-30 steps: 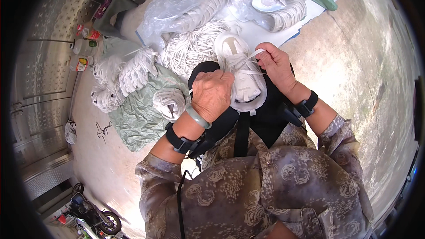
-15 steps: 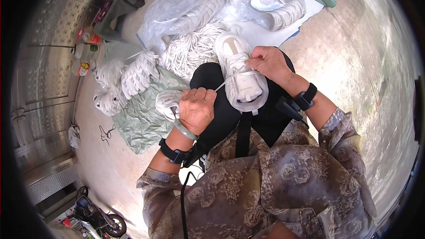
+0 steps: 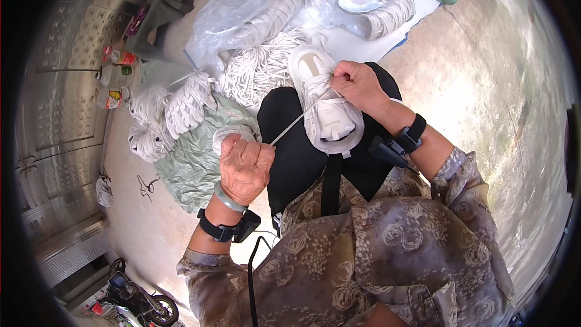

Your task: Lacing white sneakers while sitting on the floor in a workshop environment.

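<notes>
A white sneaker [image 3: 331,122] rests on my black-clad knees, its toe pointing away from me. My left hand [image 3: 245,168] is closed in a fist around a white shoelace [image 3: 292,129], which runs taut up to the sneaker's eyelets. Pinched at the laced part near the toe, my right hand [image 3: 358,88] grips the lace; the exact spot between its fingertips is hidden. Beyond the sneaker lies a heap of loose white laces [image 3: 257,71]. A small white bundle [image 3: 233,135], partly covered by my left hand, sits on the green sheet.
Bundled white shoe parts [image 3: 187,104] lie on a crumpled green sheet [image 3: 193,172] at left. Clear plastic bags [image 3: 230,15] and stacked white shoe parts [image 3: 390,15] lie at the far side. Plastic containers [image 3: 112,97] stand by the metal door [image 3: 60,115]. A motorcycle [image 3: 142,300] is at lower left.
My left hand has moved left and toward me, drawing out a longer stretch of lace. The right hand and the sneaker have shifted slightly left in view.
</notes>
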Demonstrator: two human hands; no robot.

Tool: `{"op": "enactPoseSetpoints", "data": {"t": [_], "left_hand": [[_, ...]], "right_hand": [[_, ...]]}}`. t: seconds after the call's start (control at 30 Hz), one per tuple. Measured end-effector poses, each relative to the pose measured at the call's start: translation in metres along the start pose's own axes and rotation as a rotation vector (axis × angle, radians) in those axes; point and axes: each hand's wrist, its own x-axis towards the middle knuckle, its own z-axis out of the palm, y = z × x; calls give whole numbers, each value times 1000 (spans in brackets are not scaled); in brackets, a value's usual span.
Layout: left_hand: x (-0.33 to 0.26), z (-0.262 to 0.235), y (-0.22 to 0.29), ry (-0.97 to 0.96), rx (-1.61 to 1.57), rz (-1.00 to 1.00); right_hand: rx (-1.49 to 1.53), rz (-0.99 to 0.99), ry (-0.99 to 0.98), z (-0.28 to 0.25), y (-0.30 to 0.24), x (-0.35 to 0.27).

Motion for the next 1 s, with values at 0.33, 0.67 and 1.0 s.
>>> {"op": "enactPoseSetpoints", "data": {"t": [0.33, 0.67, 1.0], "left_hand": [[-45, -63, -6, -120, 173, -96], [-112, -23, -16, -240, 92, -304], [-226, -24, -103, -216, 257, -859]], "right_hand": [[307, 147, -157, -9, 6, 3], [-194, -236, -295, -55, -14, -29], [-684, -317, -79, -198, 52, -45]]}}
